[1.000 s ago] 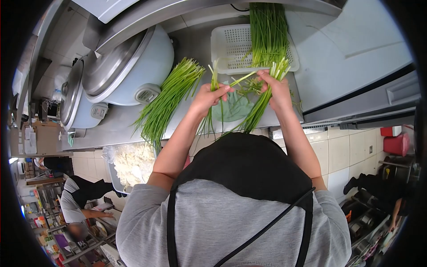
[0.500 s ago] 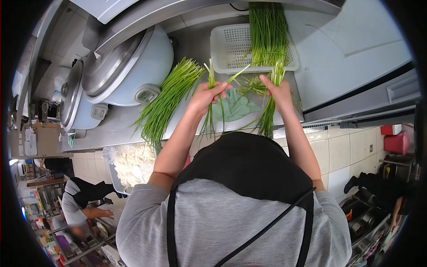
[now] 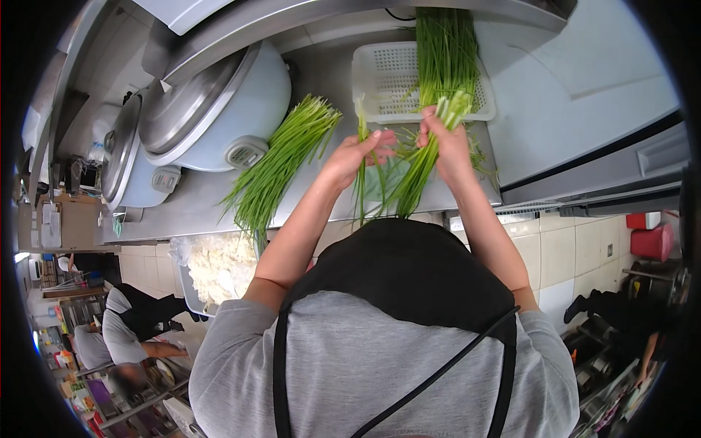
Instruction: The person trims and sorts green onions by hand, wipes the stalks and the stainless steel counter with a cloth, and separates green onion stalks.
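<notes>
My right hand is closed around a thick bunch of chives, pale stem ends up, green tips hanging toward my apron. In my left hand a few chive stalks are caught by the thumb, while the other fingers stretch toward the right hand. A large pile of chives lies on the steel counter to the left. More chives stand in a white perforated basket at the back. Behind my hands is a crumpled green cloth or bag, partly hidden, with loose trimmings nearby.
Two large rice cookers with steel lids stand on the left. A grey appliance borders the counter on the right. Below the left edge is a tub of pale shredded food. Co-workers are in the background.
My right hand has tilted its bunch, swinging the tips left and the stem ends over the basket rim. The left hand's fingers have spread, and the stalk that pointed right from them is gone.
</notes>
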Demonstrator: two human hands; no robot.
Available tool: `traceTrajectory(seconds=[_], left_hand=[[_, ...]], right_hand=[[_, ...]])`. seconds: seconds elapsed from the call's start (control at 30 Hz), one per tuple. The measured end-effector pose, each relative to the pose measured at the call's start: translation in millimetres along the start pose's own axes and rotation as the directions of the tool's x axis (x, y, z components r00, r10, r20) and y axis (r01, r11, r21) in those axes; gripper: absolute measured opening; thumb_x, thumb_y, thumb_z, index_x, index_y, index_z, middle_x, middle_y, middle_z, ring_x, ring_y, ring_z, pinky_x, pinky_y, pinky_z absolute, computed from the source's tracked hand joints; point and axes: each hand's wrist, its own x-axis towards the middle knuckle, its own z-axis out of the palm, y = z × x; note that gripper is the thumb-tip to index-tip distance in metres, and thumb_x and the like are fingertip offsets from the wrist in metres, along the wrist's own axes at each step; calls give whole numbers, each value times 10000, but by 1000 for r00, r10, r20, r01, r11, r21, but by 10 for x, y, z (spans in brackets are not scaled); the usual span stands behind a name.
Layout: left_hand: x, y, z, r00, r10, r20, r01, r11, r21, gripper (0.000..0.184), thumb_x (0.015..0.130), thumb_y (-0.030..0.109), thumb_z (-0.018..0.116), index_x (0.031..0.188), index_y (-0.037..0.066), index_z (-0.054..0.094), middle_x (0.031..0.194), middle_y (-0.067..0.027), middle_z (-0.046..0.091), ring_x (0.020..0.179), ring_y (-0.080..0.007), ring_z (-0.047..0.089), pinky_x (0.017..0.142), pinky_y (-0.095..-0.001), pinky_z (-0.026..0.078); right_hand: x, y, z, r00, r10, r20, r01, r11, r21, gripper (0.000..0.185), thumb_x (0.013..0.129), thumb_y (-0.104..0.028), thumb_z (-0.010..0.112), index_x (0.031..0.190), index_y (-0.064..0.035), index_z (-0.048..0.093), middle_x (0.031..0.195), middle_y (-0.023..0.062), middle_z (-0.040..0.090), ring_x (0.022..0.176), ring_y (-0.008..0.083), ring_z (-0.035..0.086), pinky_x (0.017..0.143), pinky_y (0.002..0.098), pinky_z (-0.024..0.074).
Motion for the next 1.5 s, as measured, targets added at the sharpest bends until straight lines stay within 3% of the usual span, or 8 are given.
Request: traceTrajectory(seconds=[0.07, 0.13, 0.2, 0.77, 0.97, 1.13, 1.3, 1.5], left_hand=[[11, 6, -8, 999, -35, 32, 35, 999, -19, 388, 881, 323, 417, 1071, 3, 528, 925, -99, 609, 683, -133, 519, 645, -256, 401], [52, -33, -50, 955, -45, 292, 12, 994, 112, 366, 881, 302, 420, 1048, -1, 539, 877, -103, 617, 624, -111, 502, 574, -243, 402], [41, -23, -41, 959, -51, 280, 17, 993, 121, 335, 875, 275, 435, 1026, -2, 550, 846, -99, 618, 603, -102, 492, 549, -234, 396], [-4, 19, -106, 967, -65, 245, 59, 998, 31, 222, 820, 160, 533, 941, -21, 579, 744, -91, 601, 548, -94, 467, 501, -223, 375], [15, 13, -109, 926, -71, 371, 37, 995, 98, 238, 803, 161, 554, 937, -35, 573, 723, -93, 603, 546, -98, 488, 497, -239, 397], [-27, -39, -213, 943, -125, 309, 127, 992, 14, 275, 795, 175, 576, 1001, -5, 551, 784, -75, 604, 622, -96, 535, 587, -219, 436], [-31, -160, -402, 953, -159, 259, 171, 985, -21, 264, 804, 165, 564, 1017, 10, 545, 813, -58, 602, 655, -84, 533, 631, -220, 443], [51, -368, -623, 970, -183, 158, 204, 971, -125, 246, 819, 128, 534, 1028, -2, 533, 820, -58, 592, 662, -95, 524, 625, -228, 442]], right_hand=[[3, 36, 65, 997, 42, 58, -32, 986, -164, 174, 778, -151, 573, 874, -6, 563, 752, 40, 549, 570, 90, 469, 518, 218, 374], [11, 79, 132, 990, 92, 107, -53, 944, -324, 191, 757, -142, 600, 874, 6, 573, 716, 30, 546, 542, 80, 455, 491, 211, 361], [40, 144, 156, 973, 162, 162, -70, 883, -465, 213, 719, -137, 641, 863, 12, 591, 643, 7, 534, 503, 63, 422, 450, 209, 331], [52, 44, 112, 973, 194, 123, -92, 820, -565, 161, 736, -112, 608, 854, -5, 585, 633, 16, 544, 507, 76, 443, 459, 212, 354], [20, 97, 140, 916, 269, 299, -116, 889, -443, 259, 704, -222, 638, 838, -8, 578, 627, 34, 551, 515, 94, 485, 474, 243, 385], [97, -5, 61, 994, 109, -10, -95, 813, -574, 185, 738, -146, 629, 856, -8, 590, 629, 7, 537, 496, 72, 446, 458, 212, 355], [95, -242, -3, 980, -19, -199, -58, 926, -374, 228, 727, -151, 652, 863, 14, 572, 656, 7, 531, 487, 63, 424, 453, 208, 345], [40, -268, -123, 961, -89, -261, -30, 906, -422, 272, 716, -181, 667, 875, 18, 573, 655, 6, 538, 491, 60, 431, 459, 206, 352]])
